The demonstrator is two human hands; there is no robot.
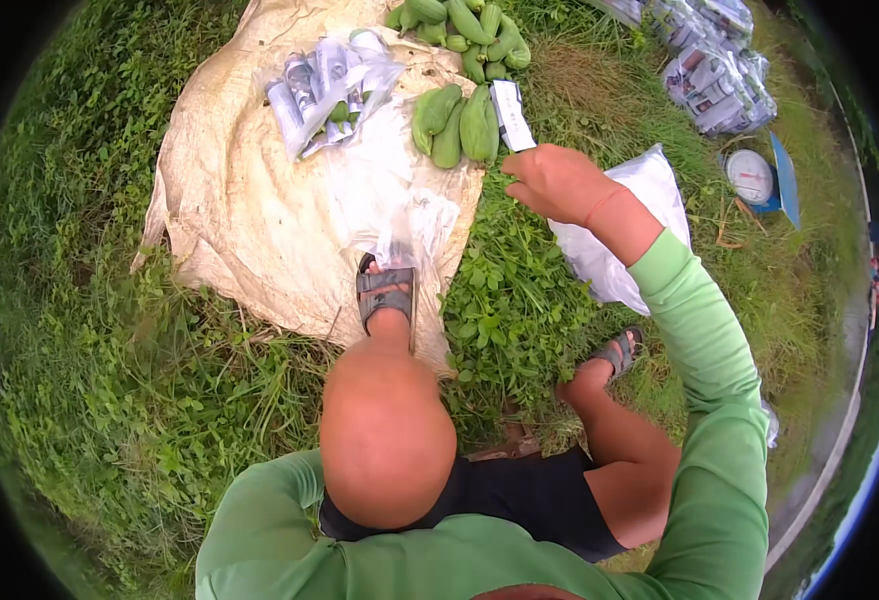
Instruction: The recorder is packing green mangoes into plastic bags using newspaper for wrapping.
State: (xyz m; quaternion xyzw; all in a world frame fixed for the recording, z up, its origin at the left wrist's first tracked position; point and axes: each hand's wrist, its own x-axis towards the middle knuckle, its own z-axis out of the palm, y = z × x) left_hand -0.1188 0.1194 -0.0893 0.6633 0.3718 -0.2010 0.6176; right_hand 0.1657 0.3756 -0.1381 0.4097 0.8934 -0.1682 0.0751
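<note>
My right hand [558, 183] reaches forward past the right edge of the pale sheet, its fingers bent. A narrow piece of folded white printed paper [512, 115] meets the hand at its lower end, and the fingers seem closed on it. Just left of the paper lie several green papayas [447, 130], with a larger heap of green papayas [468, 25] beyond. A clear plastic bag [335, 90] on the sheet holds paper-wrapped pieces and some green fruit. My left hand is out of sight; the left sleeve bends in behind my raised knee.
The pale woven sheet [225, 190] lies on grass, my sandalled foot [387, 290] on its near part beside thin clear plastic. A white plastic bag [625, 230] sits under my right forearm. Farther right stand bagged wrapped bundles [722, 88] and a dial scale [750, 177].
</note>
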